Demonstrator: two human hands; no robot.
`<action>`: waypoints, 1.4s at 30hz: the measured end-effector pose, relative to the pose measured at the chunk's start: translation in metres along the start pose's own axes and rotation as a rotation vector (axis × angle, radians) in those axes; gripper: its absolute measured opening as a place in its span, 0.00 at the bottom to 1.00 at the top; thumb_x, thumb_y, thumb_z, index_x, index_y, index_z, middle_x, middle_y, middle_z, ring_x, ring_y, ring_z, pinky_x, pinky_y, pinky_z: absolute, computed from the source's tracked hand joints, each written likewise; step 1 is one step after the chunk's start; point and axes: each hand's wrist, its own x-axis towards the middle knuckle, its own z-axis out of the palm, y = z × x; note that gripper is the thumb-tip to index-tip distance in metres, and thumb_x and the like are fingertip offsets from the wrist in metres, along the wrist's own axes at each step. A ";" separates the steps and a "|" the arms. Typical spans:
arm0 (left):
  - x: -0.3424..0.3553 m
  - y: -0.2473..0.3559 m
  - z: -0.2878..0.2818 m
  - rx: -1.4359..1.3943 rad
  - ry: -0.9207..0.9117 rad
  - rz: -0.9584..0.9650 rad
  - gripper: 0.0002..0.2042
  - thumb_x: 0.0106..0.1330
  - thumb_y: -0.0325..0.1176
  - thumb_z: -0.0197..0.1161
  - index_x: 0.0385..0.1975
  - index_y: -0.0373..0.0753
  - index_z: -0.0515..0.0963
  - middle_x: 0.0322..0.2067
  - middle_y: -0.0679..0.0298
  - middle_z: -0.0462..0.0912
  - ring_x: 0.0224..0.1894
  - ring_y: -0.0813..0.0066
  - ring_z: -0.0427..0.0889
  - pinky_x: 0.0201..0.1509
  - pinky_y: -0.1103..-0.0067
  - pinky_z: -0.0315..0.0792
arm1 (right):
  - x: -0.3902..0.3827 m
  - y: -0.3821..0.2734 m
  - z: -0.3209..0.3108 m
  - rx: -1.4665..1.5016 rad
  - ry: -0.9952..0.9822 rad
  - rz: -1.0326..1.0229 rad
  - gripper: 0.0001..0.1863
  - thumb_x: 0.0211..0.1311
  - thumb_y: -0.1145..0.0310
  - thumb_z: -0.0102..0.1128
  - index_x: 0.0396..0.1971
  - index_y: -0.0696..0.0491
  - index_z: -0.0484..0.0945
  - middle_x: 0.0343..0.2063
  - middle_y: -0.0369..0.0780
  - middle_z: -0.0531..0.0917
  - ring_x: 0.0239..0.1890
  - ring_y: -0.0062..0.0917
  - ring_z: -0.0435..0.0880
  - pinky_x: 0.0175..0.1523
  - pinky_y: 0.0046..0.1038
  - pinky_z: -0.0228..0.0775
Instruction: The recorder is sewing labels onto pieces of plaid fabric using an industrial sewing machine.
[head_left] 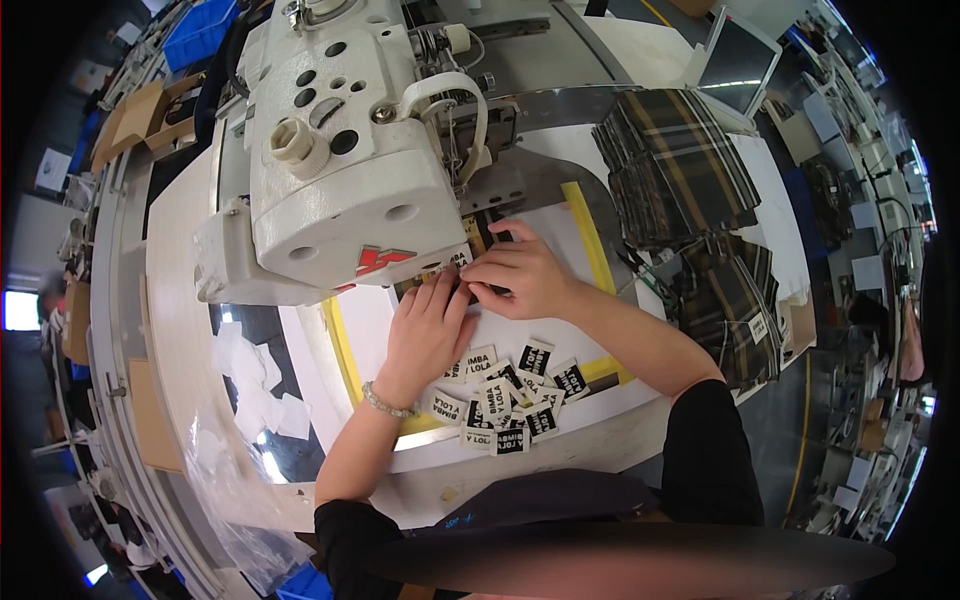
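Note:
Both my hands meet under the head of a white sewing machine (350, 190), over a piece of dark plaid cloth (480, 236). A small woven label (458, 257) lies on this cloth, partly covered by fingertips. My left hand (428, 325) rests with its fingers stretched forward to the label's near edge. My right hand (525, 277) has bent fingers pinched together at the label. The exact grip is partly hidden. Just nearer than the hands lies a loose pile of black and white labels (495, 400), on a white plate edged with yellow tape (590, 235).
To the right, a tall stack of plaid cloth pieces (680, 165) stands beside thread snips (650, 278) and more plaid pieces (728, 305). White scraps (250, 375) and a clear plastic bag (230, 500) lie at the left. A screen (740, 62) stands at the far right.

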 end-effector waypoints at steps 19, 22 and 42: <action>-0.015 -0.009 -0.009 0.016 -0.009 -0.031 0.25 0.59 0.40 0.63 0.57 0.42 0.70 0.57 0.62 0.73 0.61 0.65 0.69 0.62 0.66 0.59 | 0.002 0.001 0.004 -0.218 -0.033 0.106 0.05 0.47 0.66 0.67 0.27 0.46 0.82 0.34 0.28 0.85 0.47 0.22 0.78 0.55 0.36 0.56; -0.012 -0.006 -0.008 0.005 -0.019 -0.073 0.26 0.59 0.42 0.63 0.58 0.43 0.70 0.57 0.61 0.73 0.60 0.64 0.69 0.61 0.66 0.58 | 0.004 -0.001 0.001 -0.188 -0.109 0.098 0.05 0.48 0.66 0.67 0.27 0.47 0.82 0.36 0.29 0.85 0.47 0.23 0.79 0.56 0.36 0.58; -0.021 -0.023 -0.003 0.195 -0.032 -0.246 0.40 0.57 0.64 0.58 0.59 0.33 0.69 0.60 0.57 0.68 0.66 0.57 0.60 0.70 0.55 0.45 | -0.002 0.000 0.009 -0.131 -0.217 0.001 0.15 0.53 0.65 0.65 0.42 0.47 0.82 0.43 0.32 0.82 0.48 0.23 0.79 0.61 0.36 0.58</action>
